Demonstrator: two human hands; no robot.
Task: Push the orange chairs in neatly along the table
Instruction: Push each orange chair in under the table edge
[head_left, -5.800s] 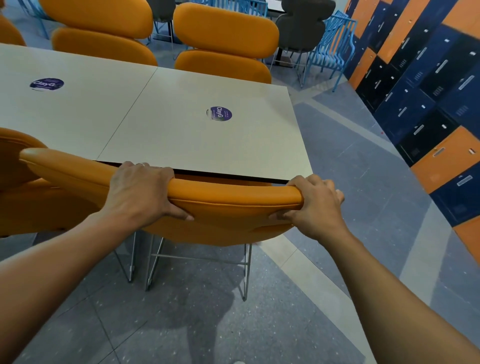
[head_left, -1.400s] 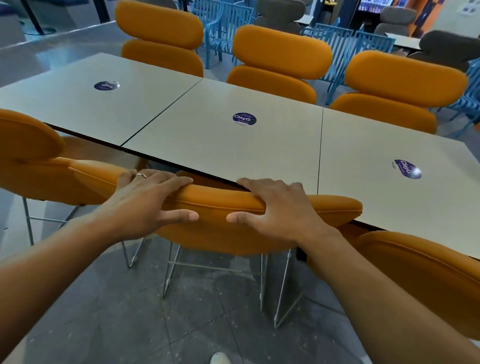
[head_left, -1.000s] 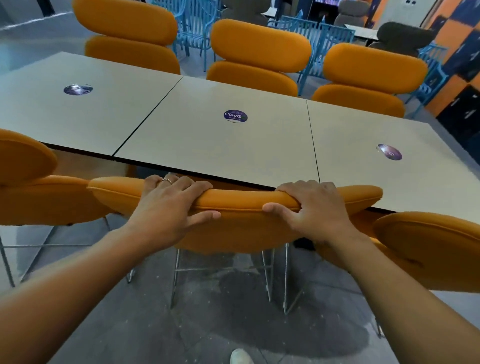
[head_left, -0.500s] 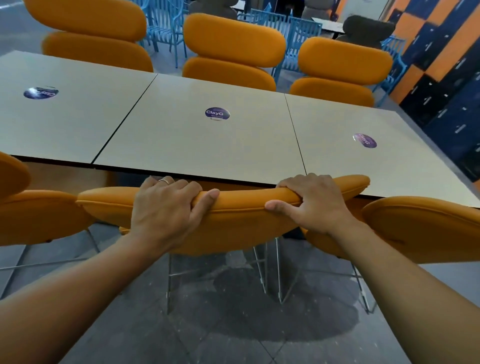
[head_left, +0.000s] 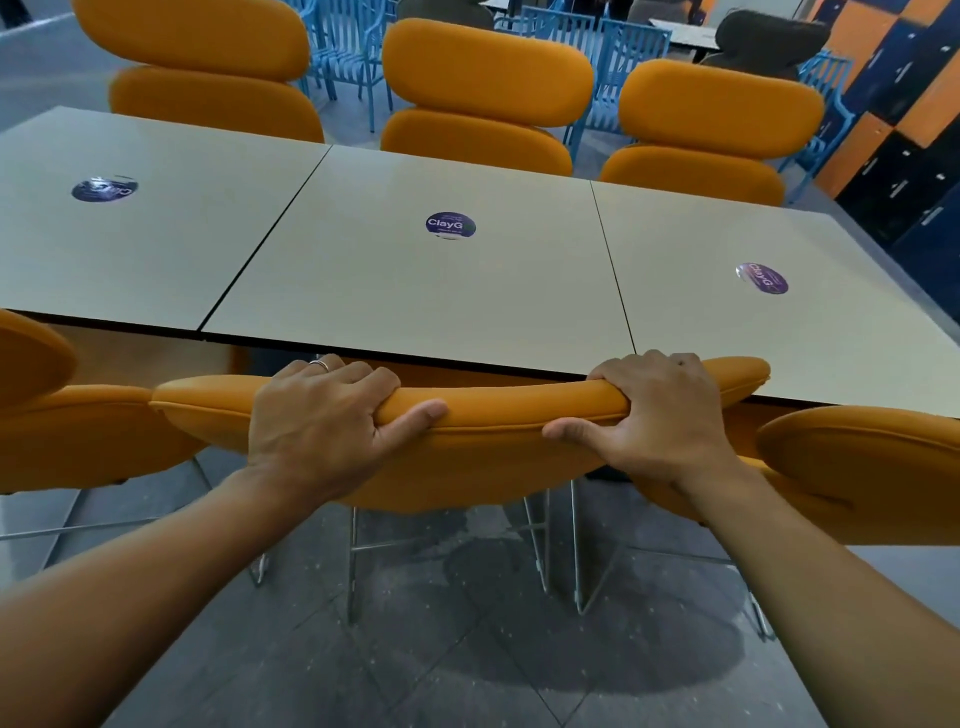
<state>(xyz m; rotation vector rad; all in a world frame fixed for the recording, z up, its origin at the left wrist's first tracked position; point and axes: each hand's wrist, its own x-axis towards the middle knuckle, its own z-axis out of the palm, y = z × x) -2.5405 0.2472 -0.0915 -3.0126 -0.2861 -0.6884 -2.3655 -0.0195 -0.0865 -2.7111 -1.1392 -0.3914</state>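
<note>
The middle orange chair (head_left: 493, 447) on my side has its backrest top against the near edge of the long beige table (head_left: 415, 291). My left hand (head_left: 322, 421) grips the top of that backrest left of centre, thumb on the near face. My right hand (head_left: 660, 415) grips the same backrest near its right end. Its seat is hidden under the table; only the metal legs show below. A second orange chair (head_left: 78, 436) stands to its left and a third (head_left: 872, 467) to its right, both close against it.
Three more orange chairs (head_left: 478, 98) line the table's far side. Blue slatted chairs (head_left: 597, 36) and dark chairs stand behind them. Blue and orange lockers (head_left: 904, 119) run along the right. Round purple stickers (head_left: 450, 225) mark the tabletop. Grey tiled floor lies under me.
Earlier I held the end chair by the lockers; now I hold the middle chair. Over the last second its backrest has closed in on the table edge and my right hand has slid toward its right end.
</note>
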